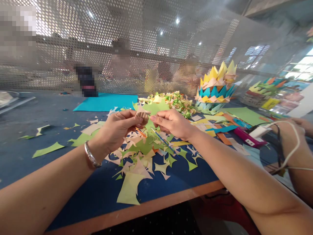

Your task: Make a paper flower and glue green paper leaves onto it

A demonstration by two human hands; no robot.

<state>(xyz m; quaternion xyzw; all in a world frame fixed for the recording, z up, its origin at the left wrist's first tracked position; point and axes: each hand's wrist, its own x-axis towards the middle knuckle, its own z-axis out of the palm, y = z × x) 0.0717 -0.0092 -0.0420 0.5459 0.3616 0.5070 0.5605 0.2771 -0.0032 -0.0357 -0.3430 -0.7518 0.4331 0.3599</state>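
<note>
Between the thumb and fingers of my left hand (119, 127) is a small round, brownish disc with a ridged surface (142, 118). A pale pink piece of paper (141, 110) shows at its upper edge. My right hand (168, 122) is closed in a pinch just to the right of the disc, and I cannot make out whether anything is in its fingertips. Below both hands lies a heap of cut paper scraps (139, 164) in pink, green and pale yellow. A thin blue pen-like tool (161, 138) rests on the scraps under my right hand.
Behind my hands is a pile of small folded paper pieces (181, 102). A tiered paper crown-like stack (215, 88) stands at the back right. Turquoise paper (107, 101) lies left. A purple power strip (249, 137) and cables sit near another person's arm (290, 140). Perforated metal screen (146, 42) behind.
</note>
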